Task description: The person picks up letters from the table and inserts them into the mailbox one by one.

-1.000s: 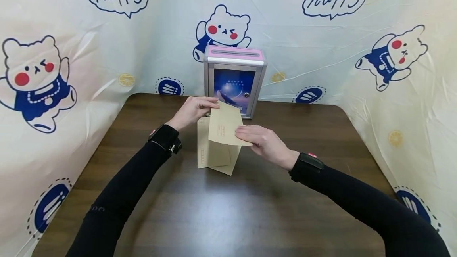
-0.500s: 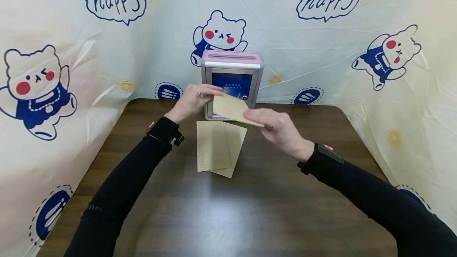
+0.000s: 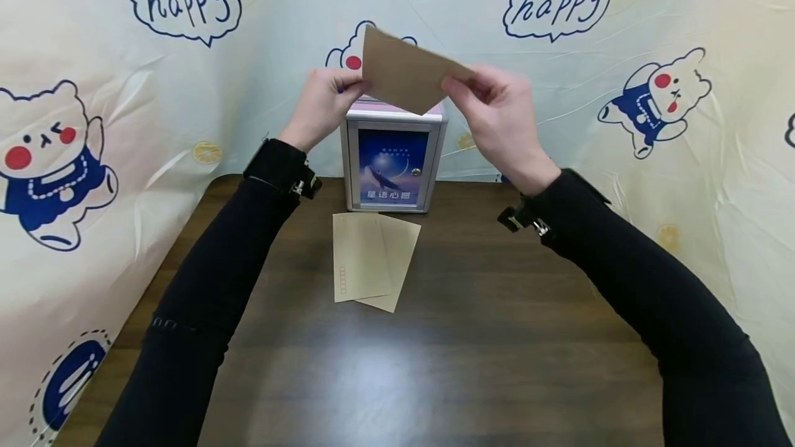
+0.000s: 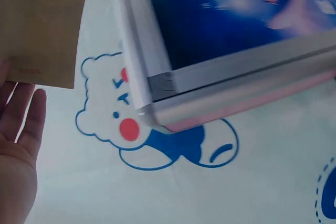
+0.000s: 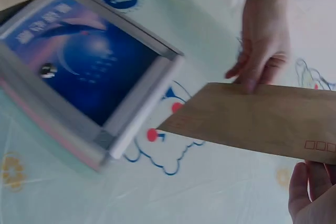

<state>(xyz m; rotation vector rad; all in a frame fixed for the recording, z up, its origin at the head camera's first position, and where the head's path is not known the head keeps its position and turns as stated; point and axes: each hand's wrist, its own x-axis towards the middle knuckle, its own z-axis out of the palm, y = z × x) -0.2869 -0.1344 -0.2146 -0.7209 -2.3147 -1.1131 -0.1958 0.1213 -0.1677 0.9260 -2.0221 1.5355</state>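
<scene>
I hold a brown envelope [image 3: 406, 74] in the air with both hands, tilted, just above the top of a silver letter box [image 3: 391, 157] with a pink lid and a blue picture on its door. My left hand [image 3: 344, 88] pinches the envelope's left end and my right hand [image 3: 458, 85] pinches its right end. In the left wrist view the envelope [image 4: 39, 24] lies against my left hand's fingers [image 4: 23, 114], beside the box [image 4: 226, 40]. The right wrist view shows the envelope [image 5: 257, 119] between my two hands, next to the box [image 5: 84, 77].
Two more brown envelopes [image 3: 369, 261] lie overlapped on the dark wooden table [image 3: 497, 336] in front of the box. A printed plastic sheet [image 3: 621, 54] with bears and "happy" bubbles closes in the back and both sides.
Both hands have lifted the envelope from just above the table, past the box's front, to above its lid. The two envelopes on the table have stayed put.
</scene>
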